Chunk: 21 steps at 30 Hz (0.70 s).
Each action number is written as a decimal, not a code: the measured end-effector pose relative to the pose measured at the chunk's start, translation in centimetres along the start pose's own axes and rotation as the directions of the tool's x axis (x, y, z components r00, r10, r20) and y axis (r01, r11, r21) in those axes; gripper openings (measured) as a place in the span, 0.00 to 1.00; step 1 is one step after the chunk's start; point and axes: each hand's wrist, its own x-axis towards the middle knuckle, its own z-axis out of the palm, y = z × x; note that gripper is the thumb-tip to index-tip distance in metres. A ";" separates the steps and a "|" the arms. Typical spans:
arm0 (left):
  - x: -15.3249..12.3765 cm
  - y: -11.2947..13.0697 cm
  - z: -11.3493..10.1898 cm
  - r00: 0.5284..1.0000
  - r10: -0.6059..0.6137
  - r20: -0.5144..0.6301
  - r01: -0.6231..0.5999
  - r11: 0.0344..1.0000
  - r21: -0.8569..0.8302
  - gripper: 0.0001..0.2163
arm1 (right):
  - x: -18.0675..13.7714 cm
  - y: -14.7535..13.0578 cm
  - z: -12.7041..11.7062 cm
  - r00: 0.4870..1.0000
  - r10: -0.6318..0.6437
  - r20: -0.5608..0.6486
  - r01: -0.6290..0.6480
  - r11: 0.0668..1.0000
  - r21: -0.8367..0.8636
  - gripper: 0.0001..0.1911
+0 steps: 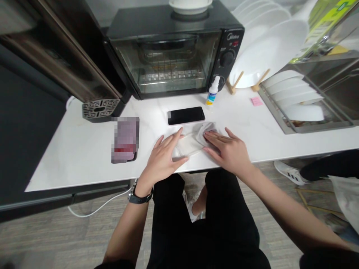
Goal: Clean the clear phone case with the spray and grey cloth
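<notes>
A clear phone case (189, 145) lies flat on the white counter in front of me. My left hand (163, 156) spans its left end, index finger at the far edge and thumb by the near edge, holding it against the counter. Under the fingertips of my right hand (231, 151) is a crumpled light-grey cloth (202, 133), pressed on the right end of the case. Just beyond the case lies a black smartphone (186, 116), screen up. A small white spray bottle (212, 91) with a blue and yellow label stands upright behind it.
A black toaster oven (174, 63) stands at the back, beside a drink machine's drip tray (100, 109). A pixelated phone-like object (125, 140) lies left. Plates (269, 48) in a wooden rack, a pink packet (256, 101) and a sink (291, 129) with dishes are right.
</notes>
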 end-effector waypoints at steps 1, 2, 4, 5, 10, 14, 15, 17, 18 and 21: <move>0.0 0.0 0.0 1.000 0.004 0.004 -0.004 1.000 0.002 0.33 | 0.4 -0.6 0.4 1.000 0.001 -0.019 -0.001 1.000 -0.003 0.25; 0.1 0.0 0.0 1.000 0.005 0.007 -0.005 1.000 0.004 0.32 | 0.7 -1.5 0.9 1.000 -0.017 -0.027 0.017 1.000 0.006 0.28; 0.0 -0.1 0.1 1.000 -0.003 0.011 0.003 1.000 0.010 0.32 | 1.1 -3.6 1.8 0.993 -0.114 0.014 0.114 0.992 0.052 0.31; 0.0 -0.1 0.1 1.000 -0.010 0.011 0.010 1.000 0.014 0.33 | 1.1 -4.4 2.0 0.986 -0.164 0.032 0.161 0.983 0.083 0.33; -0.2 -0.3 0.0 1.000 -0.018 0.005 0.018 0.999 -0.026 0.36 | -0.6 -3.4 0.5 0.969 -0.221 0.112 0.203 0.968 0.149 0.23; -0.1 -0.2 -0.1 1.000 -0.030 -0.006 0.029 0.998 -0.058 0.35 | -1.0 0.1 -0.8 0.998 -0.054 0.037 0.052 0.998 0.046 0.17; -0.1 -0.2 -0.1 1.000 -0.027 -0.006 0.027 0.998 -0.060 0.34 | -0.8 0.2 -0.7 1.000 -0.028 0.007 0.028 0.999 0.026 0.18; 0.0 -0.2 -0.1 1.000 -0.018 0.002 0.018 0.998 -0.063 0.34 | 0.0 -0.7 0.0 0.999 -0.026 -0.025 0.027 1.000 0.015 0.22; 0.0 -0.2 0.0 1.000 -0.014 0.006 0.015 0.998 -0.064 0.34 | 0.3 -1.6 0.5 0.998 -0.050 -0.029 0.050 0.998 0.027 0.25; -0.1 -0.3 0.0 1.000 -0.016 0.010 0.017 0.998 -0.063 0.35 | 0.8 -4.6 1.6 0.981 -0.189 0.037 0.185 0.977 0.105 0.30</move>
